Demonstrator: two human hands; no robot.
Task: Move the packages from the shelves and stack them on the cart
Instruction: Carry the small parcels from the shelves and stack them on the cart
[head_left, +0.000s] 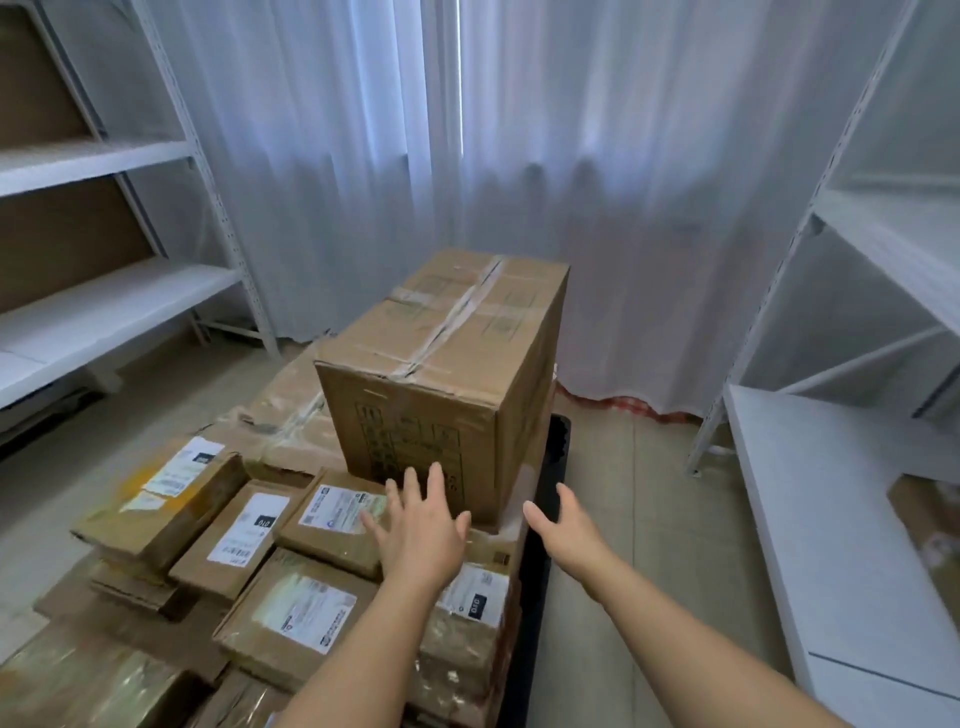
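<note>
now both hands reach toward the big box on the cart.
left hand and right hand spread, holding nothing.

Bare forearms, sleeveless, ringless hands

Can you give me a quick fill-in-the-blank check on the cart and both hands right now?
1. The tall taped box stands on the ____.
2. Both hands, left hand and right hand, have fingers that are ____.
3. Behind the cart hangs a white ____.

Missing words: cart; open; curtain
</note>
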